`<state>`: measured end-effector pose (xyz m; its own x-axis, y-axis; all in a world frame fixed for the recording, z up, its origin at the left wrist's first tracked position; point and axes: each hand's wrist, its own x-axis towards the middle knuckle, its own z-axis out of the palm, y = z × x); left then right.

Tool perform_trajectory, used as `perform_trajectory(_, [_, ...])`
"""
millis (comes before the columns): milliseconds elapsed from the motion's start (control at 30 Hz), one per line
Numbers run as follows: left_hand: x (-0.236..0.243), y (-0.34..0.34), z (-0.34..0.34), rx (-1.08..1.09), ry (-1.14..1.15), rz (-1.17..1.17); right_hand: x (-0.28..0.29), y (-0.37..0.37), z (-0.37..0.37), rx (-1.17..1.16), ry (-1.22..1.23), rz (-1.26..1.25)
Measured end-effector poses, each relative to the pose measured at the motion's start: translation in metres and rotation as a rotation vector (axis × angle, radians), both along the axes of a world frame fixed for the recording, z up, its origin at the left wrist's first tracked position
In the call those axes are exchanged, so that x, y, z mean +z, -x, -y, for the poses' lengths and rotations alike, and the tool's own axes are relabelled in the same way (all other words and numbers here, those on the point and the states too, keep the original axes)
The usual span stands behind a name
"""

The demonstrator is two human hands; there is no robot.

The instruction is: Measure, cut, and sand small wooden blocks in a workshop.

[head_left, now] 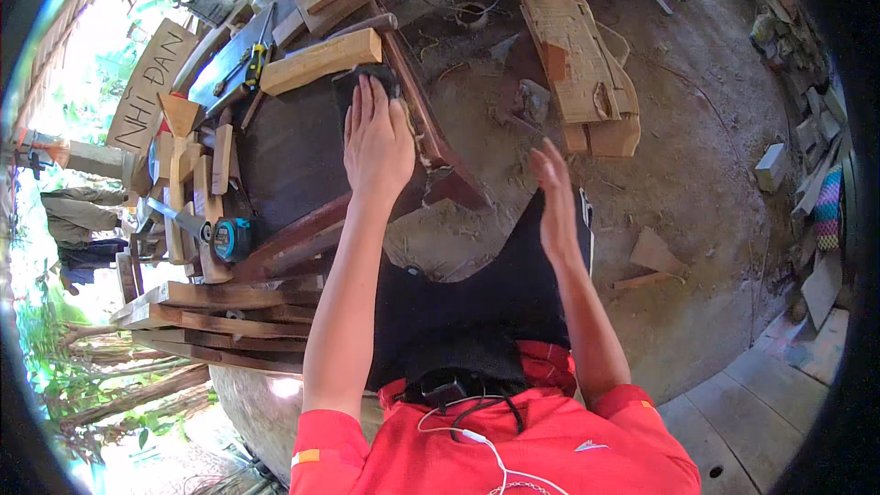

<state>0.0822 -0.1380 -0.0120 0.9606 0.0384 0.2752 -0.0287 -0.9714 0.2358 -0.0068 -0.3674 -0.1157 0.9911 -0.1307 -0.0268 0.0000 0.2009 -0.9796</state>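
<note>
Nearest the camera: red shirt [513, 445] with a white cable across the chest, and dark trousers [477, 312] over the lap.

Right hand [556, 202]: raised free above the right thigh, edge-on to the camera, fingers straight and together, holding nothing and touching nothing.

Left hand [376, 133]: palm down, fingers stretched out flat and slightly spread, pressed on a dark sanding pad [353, 82] whose upper edge shows just beyond the fingertips. The hand covers most of the pad; no finger curls round it.

Dark wooden panel [298, 160]: wide, smooth, deep brown, lying flat under the pad and the left hand, framed by reddish-brown rails on its right and near sides. The pad sits at the panel's far end, just short of the pale block.

Pale wooden block [321, 60]: long, unfinished, lying across the far end of the panel, just beside the pad.

Tape measure [232, 238]: teal and black case, at the left near corner of the panel, among short pale offcuts [197, 170].

Stacked planks [220, 316]: dark boards lying left of the person's left arm, below the tape measure.

Yellow-handled tool [257, 62]: on the dark bench top left of the pale block; its kind cannot be told.

Dirt floor [715, 174]: bare earth to the right, with scattered wood scraps.

Pale carved wooden piece [577, 60]: lying on the floor well beyond the right hand.

Far left: a board with lettering [147, 87], greenery behind.
</note>
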Motion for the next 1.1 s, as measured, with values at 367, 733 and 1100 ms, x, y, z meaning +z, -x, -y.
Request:
perform_trajectory(367, [-0.001,-0.023,0.038,-0.086,0.056,0.022,-0.062,0.018,-0.026,0.218,0.062,-0.174])
perform_trajectory(733, [0.044,-0.021,-0.005,-0.008,1.578,-0.184,-0.079,0.02,-0.016,0.224,0.167,-0.314])
perform_trajectory(1100, [0.07,0.004,-0.027,0.042,1.786,0.037,-0.074,0.016,-0.021,0.268,0.276,-0.293])
